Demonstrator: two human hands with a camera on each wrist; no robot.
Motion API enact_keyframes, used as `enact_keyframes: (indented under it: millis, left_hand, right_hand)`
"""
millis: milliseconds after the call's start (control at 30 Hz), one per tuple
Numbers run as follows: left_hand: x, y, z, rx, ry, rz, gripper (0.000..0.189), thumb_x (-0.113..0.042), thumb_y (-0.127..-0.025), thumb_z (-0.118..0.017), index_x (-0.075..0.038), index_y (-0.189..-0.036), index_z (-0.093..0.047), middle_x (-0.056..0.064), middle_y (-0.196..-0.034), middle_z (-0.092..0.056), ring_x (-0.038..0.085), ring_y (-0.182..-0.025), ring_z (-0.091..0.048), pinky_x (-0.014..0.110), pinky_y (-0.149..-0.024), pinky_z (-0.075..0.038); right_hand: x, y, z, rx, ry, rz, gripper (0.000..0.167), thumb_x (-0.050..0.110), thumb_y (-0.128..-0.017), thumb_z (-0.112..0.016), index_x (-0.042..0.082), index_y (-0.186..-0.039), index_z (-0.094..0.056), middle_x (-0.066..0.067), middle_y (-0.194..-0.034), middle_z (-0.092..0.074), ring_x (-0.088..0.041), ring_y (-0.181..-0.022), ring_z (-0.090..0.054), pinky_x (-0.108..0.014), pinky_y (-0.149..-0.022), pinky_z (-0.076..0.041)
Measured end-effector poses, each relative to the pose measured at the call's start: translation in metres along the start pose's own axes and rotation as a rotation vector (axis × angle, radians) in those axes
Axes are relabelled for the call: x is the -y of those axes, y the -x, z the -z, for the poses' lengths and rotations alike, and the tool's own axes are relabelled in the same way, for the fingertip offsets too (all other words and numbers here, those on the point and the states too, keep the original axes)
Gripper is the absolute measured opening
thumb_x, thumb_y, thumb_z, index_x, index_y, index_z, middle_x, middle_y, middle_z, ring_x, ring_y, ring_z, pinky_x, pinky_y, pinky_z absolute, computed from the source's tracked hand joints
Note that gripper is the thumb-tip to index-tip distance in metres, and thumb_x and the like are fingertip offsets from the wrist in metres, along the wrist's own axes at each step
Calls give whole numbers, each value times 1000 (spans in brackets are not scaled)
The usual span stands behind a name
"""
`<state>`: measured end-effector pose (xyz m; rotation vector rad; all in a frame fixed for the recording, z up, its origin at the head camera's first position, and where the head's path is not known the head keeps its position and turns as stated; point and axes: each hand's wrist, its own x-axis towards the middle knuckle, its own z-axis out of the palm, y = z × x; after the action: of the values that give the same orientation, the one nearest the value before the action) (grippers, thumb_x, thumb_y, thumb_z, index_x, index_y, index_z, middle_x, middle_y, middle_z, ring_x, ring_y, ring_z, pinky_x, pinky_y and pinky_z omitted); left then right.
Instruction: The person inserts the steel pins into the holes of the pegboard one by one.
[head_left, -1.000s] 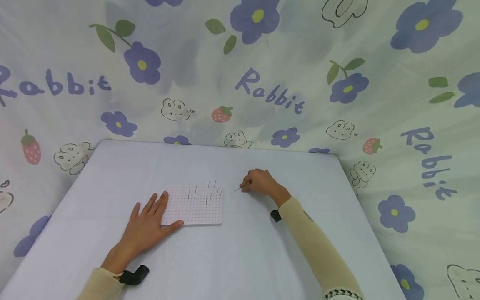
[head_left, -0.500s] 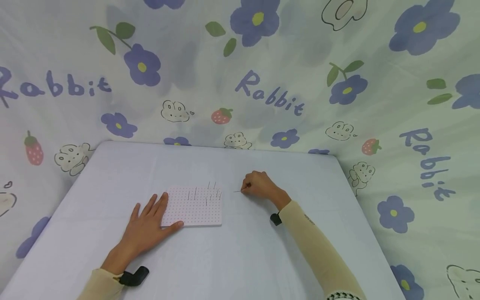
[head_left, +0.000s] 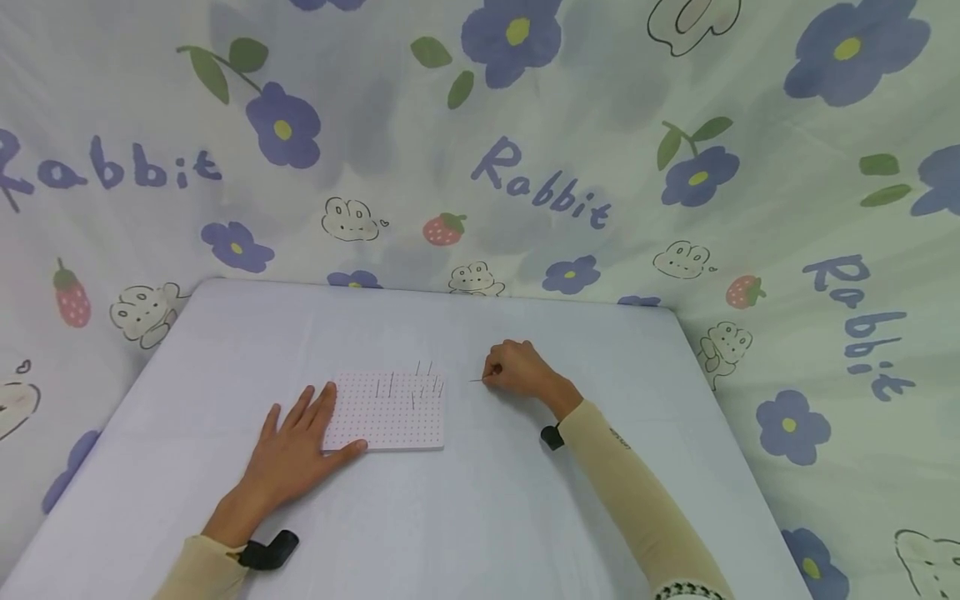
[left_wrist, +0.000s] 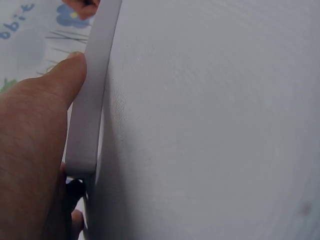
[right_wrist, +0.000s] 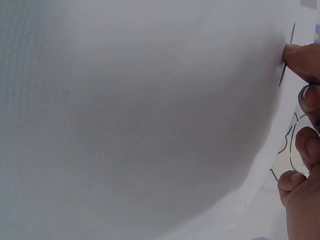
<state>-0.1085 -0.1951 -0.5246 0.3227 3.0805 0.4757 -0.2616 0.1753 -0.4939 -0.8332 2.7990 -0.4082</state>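
Observation:
A white board (head_left: 382, 427) with a grid of small dots lies on the white table. Several thin needles (head_left: 390, 386) stand upright in its far part, mostly toward the right. My left hand (head_left: 288, 462) rests at the board's left side with fingers spread and straight, the thumb over the near edge. In the left wrist view the thumb (left_wrist: 72, 75) lies along the board's side edge (left_wrist: 90, 110). To the right of the board, my right hand (head_left: 519, 369) pinches a needle (right_wrist: 282, 74) between thumb and forefinger, its tip pointing left. The other fingers are curled.
White cloth covers the table (head_left: 465, 525). Behind it and along the sides hangs a curtain (head_left: 510, 233) printed with flowers, rabbits and strawberries. A black strap piece (head_left: 270, 552) sits at the left wrist, another black piece (head_left: 552, 437) at the right.
The needle in my right hand has swung from a slant to nearly level, and that hand has shifted only slightly. My left hand and the board stay put.

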Motion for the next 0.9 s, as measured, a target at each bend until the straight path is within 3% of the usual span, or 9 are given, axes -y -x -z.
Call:
enact_keyframes:
  millis: [333, 567, 900]
  left_hand:
    - [-1, 1, 1, -1, 2, 0, 112, -79, -88, -49, -2, -161, -12, 20, -164, -24, 40, -153, -13, 71, -115, 0]
    - [-3, 0, 2, 3, 3, 3, 112, -79, -88, -49, -2, -161, -12, 21, -164, -23, 41, -153, -13, 71, -115, 1]
    - [-2, 0, 1, 1, -7, 2, 112, -79, -88, -48, -2, -161, -12, 22, -164, -24, 42, -153, -13, 71, -115, 0]
  right_hand:
    - [6, -7, 7, -25, -13, -11, 4, 26, -92, -73, 26, -91, -77, 13, -81, -60, -10, -81, -54, -42, -90, -43]
    - [19, -8, 24, -99, -43, 53, 5, 25, -92, -73, 25, -93, -78, 13, -82, -61, -9, -80, -55, -39, -83, -44]
    - [34, -5, 33, -111, -54, 71, 4, 26, -93, -74, 25, -94, -77, 14, -81, -61, -9, -79, -54, -36, -80, -42]
